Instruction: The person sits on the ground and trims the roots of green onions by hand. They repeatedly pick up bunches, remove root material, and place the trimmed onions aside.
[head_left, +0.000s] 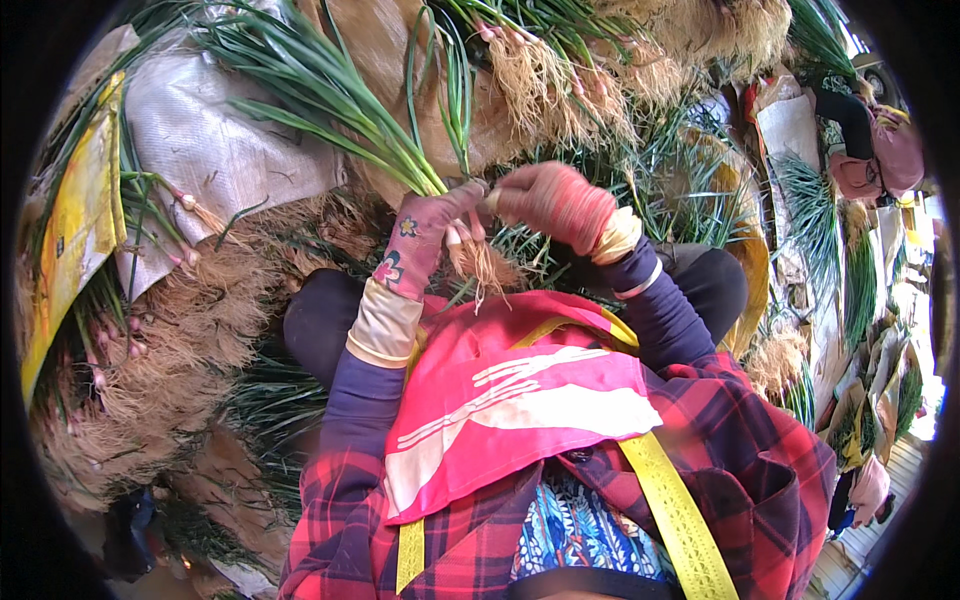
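A bunch of long green plants like spring onions is gripped near its base by my left hand, in a pink flowered glove. Their pale bulbs and stringy roots hang below that hand, above the pink apron on my lap. Just to the right, my right hand, in a red and cream glove, has its fingers bent close to the left thumb, beside a thin green stalk. The right hand is slightly blurred, and whether its fingertips pinch anything cannot be told.
Rooted bunches lie on brown sheeting ahead. A white woven sack and a heap of roots are on the left, with a yellow sack at the edge. Loose green leaves lie on the right. Another person is at the far right.
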